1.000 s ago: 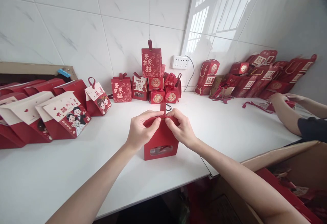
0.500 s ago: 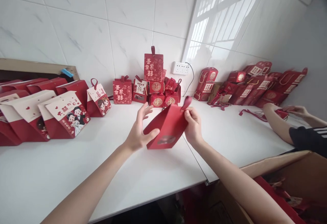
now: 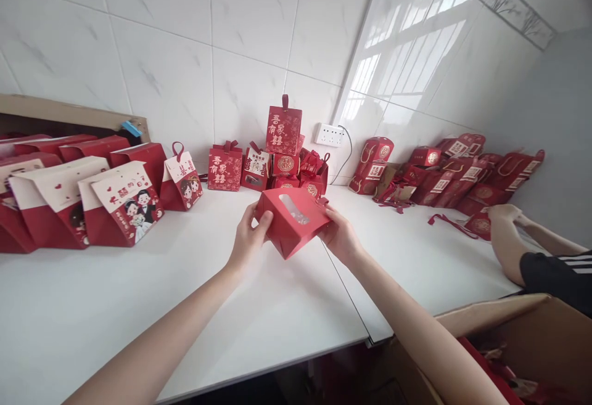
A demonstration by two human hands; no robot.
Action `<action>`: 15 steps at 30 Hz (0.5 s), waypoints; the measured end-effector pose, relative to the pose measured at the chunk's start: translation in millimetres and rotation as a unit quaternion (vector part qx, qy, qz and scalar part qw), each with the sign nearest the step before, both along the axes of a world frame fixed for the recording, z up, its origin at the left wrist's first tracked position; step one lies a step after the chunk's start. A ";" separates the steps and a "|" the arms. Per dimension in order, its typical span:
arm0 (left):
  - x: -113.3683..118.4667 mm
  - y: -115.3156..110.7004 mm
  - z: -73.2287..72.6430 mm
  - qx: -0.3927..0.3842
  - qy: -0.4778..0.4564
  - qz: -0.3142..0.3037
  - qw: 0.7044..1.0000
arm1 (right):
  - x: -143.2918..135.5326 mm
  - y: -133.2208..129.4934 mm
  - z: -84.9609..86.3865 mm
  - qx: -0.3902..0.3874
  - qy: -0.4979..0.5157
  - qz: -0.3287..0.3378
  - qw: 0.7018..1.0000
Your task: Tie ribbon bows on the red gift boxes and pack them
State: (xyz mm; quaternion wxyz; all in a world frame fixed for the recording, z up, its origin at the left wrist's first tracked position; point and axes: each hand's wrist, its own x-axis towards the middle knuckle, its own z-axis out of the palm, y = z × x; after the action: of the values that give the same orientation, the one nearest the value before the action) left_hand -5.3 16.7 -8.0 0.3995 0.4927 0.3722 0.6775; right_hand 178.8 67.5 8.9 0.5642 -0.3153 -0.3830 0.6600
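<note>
A plain red gift box (image 3: pixel 300 227) with a clear oval window is held tilted above the white table (image 3: pixel 259 319), in the middle of the head view. My left hand (image 3: pixel 251 232) is closed on its left end, thumb on the near side. At the other end, where the ribbon loop is, my right hand (image 3: pixel 341 232) grips the box. Behind it stand a red box with white lettering (image 3: pixel 224 168), a box with a couple printed on it (image 3: pixel 257 167) and a small stack topped by another lettered box (image 3: pixel 283 129).
White-and-red boxes (image 3: pixel 124 208) stand in rows on the left, before a cardboard carton (image 3: pixel 69 111). More red boxes (image 3: pixel 432 186) are piled at the right. A co-worker's hands (image 3: pixel 506 215) are at a red box there. An open carton (image 3: pixel 499 312) stands at lower right.
My left hand, open beside the box before, has closed on its left end. The box has been tipped over sideways, so its window now faces up.
</note>
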 end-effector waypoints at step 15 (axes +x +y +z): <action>-4.1 -0.9 -23.5 0.045 0.135 -0.149 0.979 | 5.3 -16.0 5.5 0.235 -0.146 -0.123 0.953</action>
State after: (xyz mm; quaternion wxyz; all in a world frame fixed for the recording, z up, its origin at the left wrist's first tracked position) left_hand -9.4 15.8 -31.5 0.4194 0.6469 0.3146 0.5537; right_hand 184.1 51.5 14.4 0.6370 -0.3116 -0.5639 0.4232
